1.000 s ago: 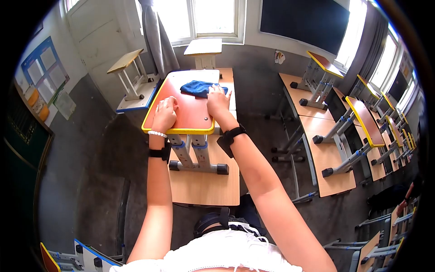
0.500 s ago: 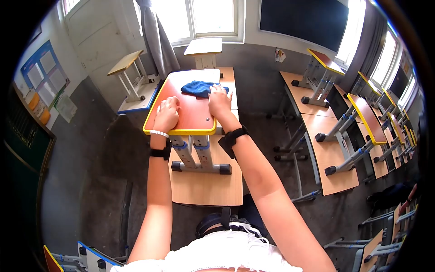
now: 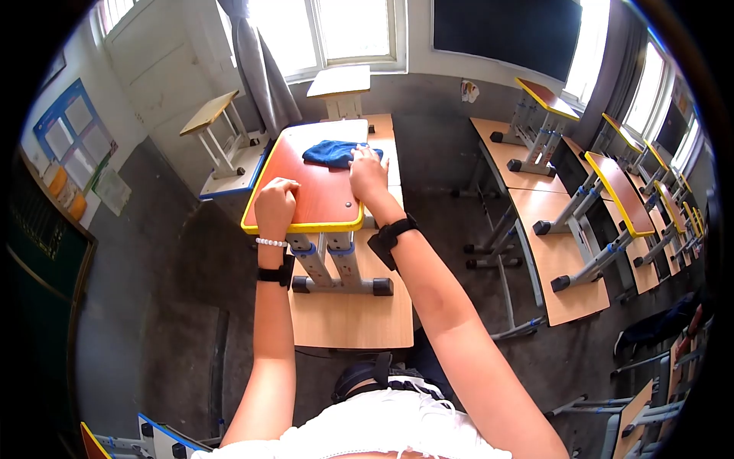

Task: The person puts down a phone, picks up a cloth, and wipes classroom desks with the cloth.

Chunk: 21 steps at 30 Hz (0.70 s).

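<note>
A stool with a reddish-brown, yellow-edged seat (image 3: 321, 199) stands on a light wooden desk (image 3: 352, 321) in front of me. On the far part of the seat lies a crumpled blue cloth (image 3: 333, 154). My right hand (image 3: 368, 176) is over the cloth's right end, its fingers bent onto it. My left hand (image 3: 276, 203), with a white bead bracelet (image 3: 271, 242) at the wrist, rests as a loose fist on the seat's left edge. What is under its curled fingers is hidden. Both wrists carry black straps.
Another stool (image 3: 210, 115) stands on a blue-edged desk at the left. A pale stool (image 3: 339, 83) is beyond, below the window. On the right, rows of desks (image 3: 562, 252) carry upturned or standing stools (image 3: 619, 195). A person's dark-clothed leg (image 3: 654, 329) shows at far right.
My left hand has turned and curled into a tighter fist near the seat's left edge. My right hand and the blue cloth have hardly moved; the view has shifted slightly.
</note>
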{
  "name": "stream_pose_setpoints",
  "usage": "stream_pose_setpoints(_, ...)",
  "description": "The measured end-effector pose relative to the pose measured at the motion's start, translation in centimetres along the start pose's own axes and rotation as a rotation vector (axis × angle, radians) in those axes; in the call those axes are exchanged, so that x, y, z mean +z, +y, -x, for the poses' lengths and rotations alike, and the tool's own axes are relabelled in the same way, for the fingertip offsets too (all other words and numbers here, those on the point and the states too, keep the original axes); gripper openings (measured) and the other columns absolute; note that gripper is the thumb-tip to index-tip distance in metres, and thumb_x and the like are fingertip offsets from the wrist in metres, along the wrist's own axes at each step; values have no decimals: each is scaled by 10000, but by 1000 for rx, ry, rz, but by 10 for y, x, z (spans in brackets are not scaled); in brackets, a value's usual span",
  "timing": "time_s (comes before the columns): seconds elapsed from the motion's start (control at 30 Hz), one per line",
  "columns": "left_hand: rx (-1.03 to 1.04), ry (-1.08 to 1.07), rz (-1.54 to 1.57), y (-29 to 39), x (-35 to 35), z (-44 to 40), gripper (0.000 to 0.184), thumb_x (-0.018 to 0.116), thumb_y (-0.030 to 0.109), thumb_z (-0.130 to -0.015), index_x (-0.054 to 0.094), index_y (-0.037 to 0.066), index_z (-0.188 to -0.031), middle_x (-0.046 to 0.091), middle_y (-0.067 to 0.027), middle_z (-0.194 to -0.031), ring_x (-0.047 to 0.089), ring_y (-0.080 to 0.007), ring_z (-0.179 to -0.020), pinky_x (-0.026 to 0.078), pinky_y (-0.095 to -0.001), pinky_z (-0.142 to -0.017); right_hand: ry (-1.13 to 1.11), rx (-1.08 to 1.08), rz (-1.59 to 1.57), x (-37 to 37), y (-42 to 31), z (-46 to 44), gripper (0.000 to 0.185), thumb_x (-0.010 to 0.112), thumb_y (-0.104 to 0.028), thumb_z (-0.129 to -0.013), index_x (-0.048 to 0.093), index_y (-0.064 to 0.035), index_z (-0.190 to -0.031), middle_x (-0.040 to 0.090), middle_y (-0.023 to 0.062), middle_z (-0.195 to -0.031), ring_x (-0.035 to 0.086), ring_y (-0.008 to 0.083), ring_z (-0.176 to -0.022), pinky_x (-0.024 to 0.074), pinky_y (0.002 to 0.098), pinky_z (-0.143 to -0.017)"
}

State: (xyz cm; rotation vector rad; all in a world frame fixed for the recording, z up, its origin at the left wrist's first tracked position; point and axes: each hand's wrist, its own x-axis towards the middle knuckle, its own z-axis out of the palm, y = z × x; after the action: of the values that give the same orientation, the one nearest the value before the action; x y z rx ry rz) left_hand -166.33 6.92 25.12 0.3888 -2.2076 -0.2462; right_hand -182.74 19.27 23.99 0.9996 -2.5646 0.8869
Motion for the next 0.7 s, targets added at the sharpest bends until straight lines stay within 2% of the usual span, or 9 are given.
stream_pose_setpoints(0.1, 22, -11, 42, 1, -2, 0, 178, 552, 9, -797, 727, 38, -805, 706, -85, -876, 674, -267, -786, 537, -333, -724, 30, -12, 5, 4, 2, 0, 321, 476, -209, -964, 576, -88, -1244, 499, 66, -1388, 428, 251, -1315, 252, 621, -1089)
stream_pose_setpoints(0.2, 27, -34, 63, 4, -5, -1, 181, 549, 4, -797, 728, 33, -801, 705, -90, -866, 675, -267, -786, 537, -333, -725, -28, 5, -41, 2, 1, -1, 355, 474, -192, -960, 547, -89, -1291, 470, 67, -1416, 365, 220, -1364, 198, 633, -1111)
stream_pose_setpoints(0.33, 29, -16, 43, 3, -3, -2, 199, 544, 7, -802, 739, 28, -835, 715, -93, -915, 680, -263, -801, 546, -331, -757, -16, 5, -40, -1, -1, 0, 329, 489, -191, -953, 565, -83, -1254, 479, 68, -1406, 378, 227, -1355, 203, 634, -1108)
stream_pose_setpoints(0.47, 60, -16, -22, -8, 6, -2, 201, 558, 36, -815, 744, 30, -893, 716, -96, -980, 668, -277, -905, 524, -340, -847, 29, -4, -15, 2, 0, 0, 322, 480, -204, -963, 581, -96, -1249, 505, 61, -1383, 435, 248, -1311, 265, 613, -1087)
stream_pose_setpoints(0.5, -36, -173, 6, -15, 7, -4, 262, 546, 131, -879, 709, 41, -1063, 664, -111, -1170, 607, -284, -1101, 457, -402, -979, 36, -4, -18, 3, 1, 0, 322, 481, -205, -963, 581, -98, -1250, 506, 60, -1382, 436, 248, -1310, 265, 614, -1086)
stream_pose_setpoints(0.6, -121, -294, -191, -4, 8, -5, 396, 488, 271, -947, 602, 62, -1264, 524, -107, -1385, 476, -272, -1289, 330, -511, -1085, 32, -2, -26, 1, 1, 1, 324, 478, -205, -964, 579, -100, -1253, 505, 62, -1383, 435, 249, -1311, 264, 615, -1086)
stream_pose_setpoints(0.63, -171, -478, -220, -7, 7, -9, 532, 393, 401, -986, 448, 89, -1413, 356, -77, -1520, 305, -240, -1415, 190, -593, -1126, 27, -1, -28, 1, 1, 1, 325, 477, -205, -964, 579, -99, -1254, 505, 63, -1383, 433, 250, -1312, 263, 616, -1086)
stream_pose_setpoints(0.7, -171, -506, -261, -9, 10, -10, 557, 380, 423, -987, 415, 94, -1435, 328, -70, -1535, 275, -229, -1429, 169, -592, -1134, 5, 13, -43, 1, 1, 2, 343, 487, -205, -959, 562, -96, -1275, 486, 55, -1402, 402, 228, -1337, 239, 618, -1098)
